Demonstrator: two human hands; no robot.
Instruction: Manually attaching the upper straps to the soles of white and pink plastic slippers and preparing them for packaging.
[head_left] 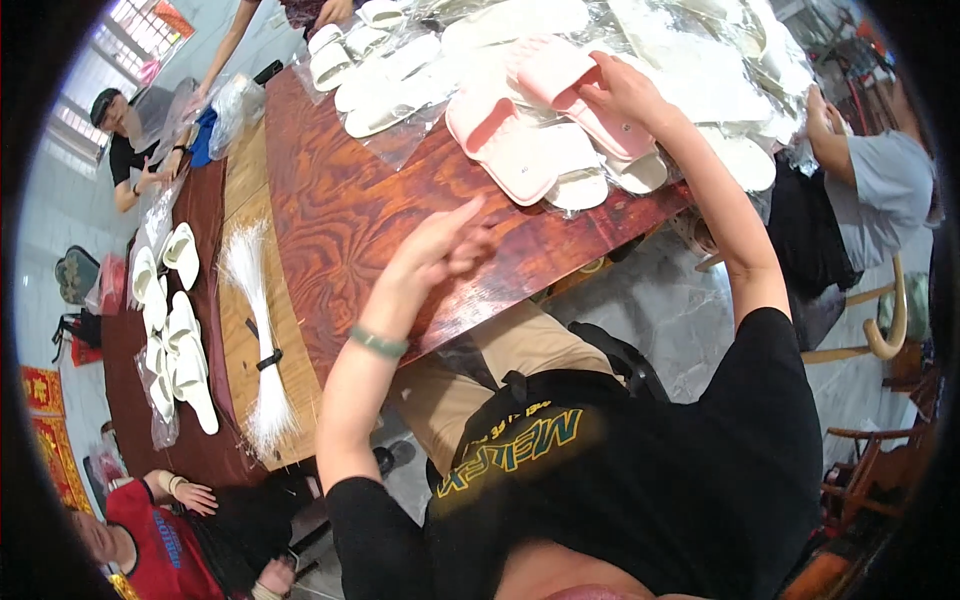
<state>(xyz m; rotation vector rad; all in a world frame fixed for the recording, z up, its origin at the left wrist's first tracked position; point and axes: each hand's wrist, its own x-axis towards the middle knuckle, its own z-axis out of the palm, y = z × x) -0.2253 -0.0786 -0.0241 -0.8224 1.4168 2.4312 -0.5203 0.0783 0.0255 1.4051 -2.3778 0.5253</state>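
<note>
Fingers (608, 88) of the right hand (625, 95) are spread over the upper of two pink slippers (585, 95), pressing down on its strap end, palm low and the thumb tucked beside the sole. That pink slipper lies angled across the far side of the dark red wooden table (340, 220), with the second pink slipper (500, 145) just beside it, sole flat, nearer the person. Both rest partly on white slippers (580, 180) spread out beneath and around them.

Over to the left hand (440, 250): it hovers above the bare tabletop, holding nothing, forefinger stretched out toward the pink pair, the other fingers loosely curled under. A green bangle (378, 343) sits on that wrist. The hand is well apart from the slippers.

Further up the table there is a heap of white slippers in clear plastic bags (400, 70), packed close together. To the left runs a paler wooden board (250, 340), and on it a bundle of thin white plastic ties (262, 330), cinched with a dark band in the middle. Beyond that, on a dark red cloth, more white slippers in a row (175, 340).

Other people ring the table: one in black at the far left (125, 140), one in red at the lower left with a hand (190, 495) resting near the table edge, and one in a grey top (880, 180) on the right, seated by a wooden chair (885, 330).
</note>
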